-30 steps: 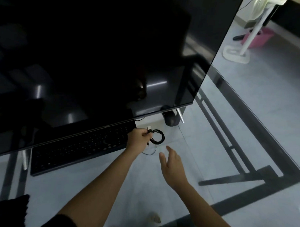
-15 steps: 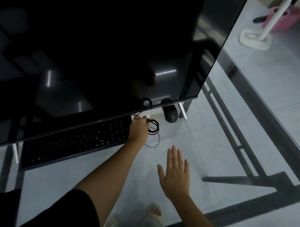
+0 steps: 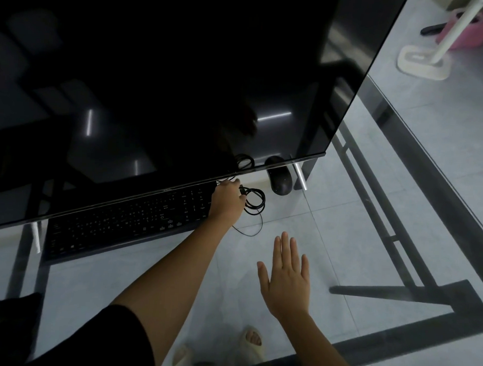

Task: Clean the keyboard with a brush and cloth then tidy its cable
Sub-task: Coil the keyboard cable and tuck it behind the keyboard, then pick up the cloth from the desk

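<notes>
Keyboard (image 3: 124, 225) on glass desk (image 3: 414, 216)

monitor (image 3: 156, 84): glossy black | table (image 3: 328, 240): smooth glass | keyboard (image 3: 124, 222): matt

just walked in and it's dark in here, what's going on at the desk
A person at a glass desk is dealing with a keyboard's cable. Their left hand grips the coiled black cable just right of the keyboard, under the edge of a big dark screen. Their right hand hovers open and empty. A black mouse sits beyond the coil.
</notes>
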